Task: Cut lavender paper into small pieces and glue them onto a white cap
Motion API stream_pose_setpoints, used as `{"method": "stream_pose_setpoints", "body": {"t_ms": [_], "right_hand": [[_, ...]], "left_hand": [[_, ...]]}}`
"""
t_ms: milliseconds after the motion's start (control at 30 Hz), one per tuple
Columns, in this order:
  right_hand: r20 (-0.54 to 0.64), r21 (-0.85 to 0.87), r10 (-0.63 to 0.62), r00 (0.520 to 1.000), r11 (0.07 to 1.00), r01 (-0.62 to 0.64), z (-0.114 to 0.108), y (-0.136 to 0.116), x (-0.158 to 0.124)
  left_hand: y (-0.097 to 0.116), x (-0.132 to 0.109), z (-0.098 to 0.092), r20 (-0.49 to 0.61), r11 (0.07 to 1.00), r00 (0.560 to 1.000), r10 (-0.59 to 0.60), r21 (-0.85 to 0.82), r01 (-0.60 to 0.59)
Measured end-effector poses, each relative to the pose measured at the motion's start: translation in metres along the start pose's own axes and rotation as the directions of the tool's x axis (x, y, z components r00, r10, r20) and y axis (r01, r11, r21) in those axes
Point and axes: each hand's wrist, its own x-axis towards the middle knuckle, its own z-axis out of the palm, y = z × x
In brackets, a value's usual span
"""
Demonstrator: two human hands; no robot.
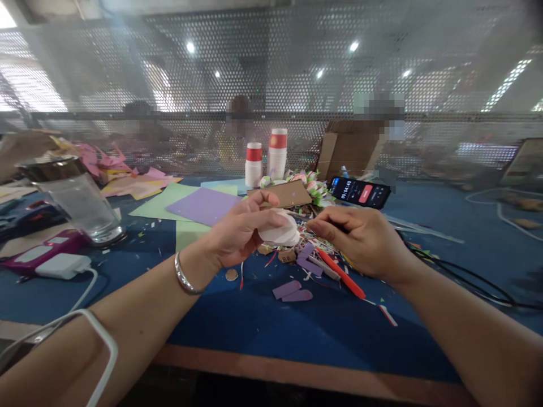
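Observation:
Between the thumb and fingers of my left hand (241, 226) is a white, rounded, layered piece (280, 229) that looks like paper. My right hand (360, 237) is just to its right, thumb and fingertips pinched together; anything in that pinch is hidden or too small to make out. Beneath both hands lies a heap of paper scraps (326, 249). An orange pen-like tool (341, 274) slants out of it below my right hand. Two purple rounded paper strips (292, 291) lie nearer the table's front edge.
Stacked paper cups (278, 155), a brown cardboard piece (292, 194) and a phone with a running timer (360, 192) are behind my hands. Purple paper (203, 205) overlaps green sheets on the left. A glass jar (80, 203) and a purple power strip (42, 251) stand far left. A white cable (108, 339) crosses my left forearm.

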Motion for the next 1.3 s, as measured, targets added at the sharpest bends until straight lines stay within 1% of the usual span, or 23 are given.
{"method": "stream_pose_setpoints", "body": {"t_ms": [167,367,500,567,667,767,933,1133,1300], "right_hand": [[-0.005,-0.022,-0.014,1.000,1.000,0.014,0.001,-0.001,0.000],[0.017,0.040,-0.018,1.000,0.999,0.018,-0.003,-0.003,0.001],[0.022,0.073,-0.016,1.000,0.997,0.014,-0.004,-0.004,0.000],[0.026,0.067,-0.022,0.999,0.998,0.020,-0.003,-0.004,0.000],[0.026,0.042,-0.012,1.000,0.999,0.011,0.000,-0.003,0.000],[0.013,0.019,-0.005,1.000,1.000,0.004,0.003,0.001,0.000],[-0.003,-0.009,-0.022,1.000,1.000,0.022,0.003,0.004,-0.001],[-0.010,0.001,-0.041,0.999,0.999,0.041,0.000,0.002,0.000],[-0.005,0.019,-0.055,0.998,0.998,0.055,-0.002,-0.004,-0.001]], "left_hand": [[0.000,0.001,0.000,-0.024,1.000,1.000,-0.016,-0.006,0.016],[0.002,0.001,-0.003,0.075,0.988,0.993,-0.090,-0.117,0.098],[0.004,0.001,-0.005,0.093,0.989,0.991,-0.097,-0.101,0.106],[0.005,0.001,-0.007,0.086,0.992,0.990,-0.108,-0.061,0.113],[0.007,0.002,-0.011,0.038,0.988,0.987,-0.154,0.015,0.154],[0.008,0.004,-0.014,-0.005,0.982,0.983,-0.185,0.048,0.185],[0.006,0.006,-0.015,-0.026,0.985,0.985,-0.169,0.028,0.169],[0.000,0.004,-0.013,0.034,0.987,0.987,-0.159,-0.010,0.160],[0.000,0.002,-0.010,0.072,0.988,0.985,-0.155,-0.009,0.156]]}}
